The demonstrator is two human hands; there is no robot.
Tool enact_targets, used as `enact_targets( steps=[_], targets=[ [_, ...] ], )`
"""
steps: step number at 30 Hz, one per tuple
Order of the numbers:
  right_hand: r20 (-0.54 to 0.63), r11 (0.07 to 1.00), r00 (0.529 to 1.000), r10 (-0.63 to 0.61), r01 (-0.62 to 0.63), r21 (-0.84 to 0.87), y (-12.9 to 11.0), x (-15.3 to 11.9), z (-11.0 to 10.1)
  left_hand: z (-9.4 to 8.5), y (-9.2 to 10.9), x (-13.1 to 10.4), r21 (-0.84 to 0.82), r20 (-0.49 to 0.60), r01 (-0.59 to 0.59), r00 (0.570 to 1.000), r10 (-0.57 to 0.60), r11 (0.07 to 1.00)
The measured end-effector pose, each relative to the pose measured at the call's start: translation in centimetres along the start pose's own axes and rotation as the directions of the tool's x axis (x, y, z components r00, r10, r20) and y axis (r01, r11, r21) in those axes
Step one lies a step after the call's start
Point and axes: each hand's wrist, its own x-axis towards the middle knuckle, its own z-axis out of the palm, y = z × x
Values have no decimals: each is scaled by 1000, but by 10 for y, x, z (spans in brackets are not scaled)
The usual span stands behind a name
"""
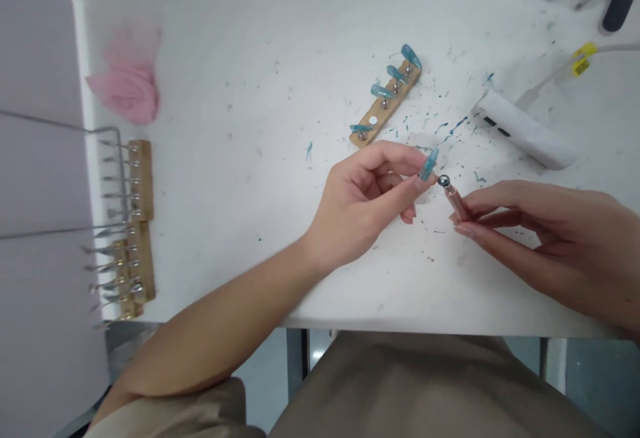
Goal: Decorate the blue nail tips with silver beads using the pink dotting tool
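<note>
Between the thumb and index finger of my left hand (370,208) is a glossy blue false nail (429,165), tip pointing up. My right hand (555,241) pinches a slim rose-coloured pen-like tool (456,201) with a shiny round metal end. That end sits just right of the false nail; whether they touch I cannot tell. Beyond my left hand lies a wooden nail stand (387,110) with metal posts, bearing several blue false nails, and a white dot shows on its bar.
A white box-like device (523,130) with a cable and yellow tag (584,59) lies at right. Blue specks are scattered around it. A pink cloth-like bundle (125,95) and more wooden stands (143,181) line the left side. A dark handle (620,5) is at top right.
</note>
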Motion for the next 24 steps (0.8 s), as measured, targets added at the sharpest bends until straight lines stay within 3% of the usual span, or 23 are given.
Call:
enact_targets(
  steps=[6, 24],
  targets=[
    [-40, 1000, 999, -18, 18, 7, 2, -2, -1, -1, 1, -4, 112, -5, 8, 1000, -8, 994],
    [-31, 999, 999, 37, -35, 38, 8, -4, 7, 0, 0, -1, 29, -27, 11, 1000, -10, 1000]
  ],
)
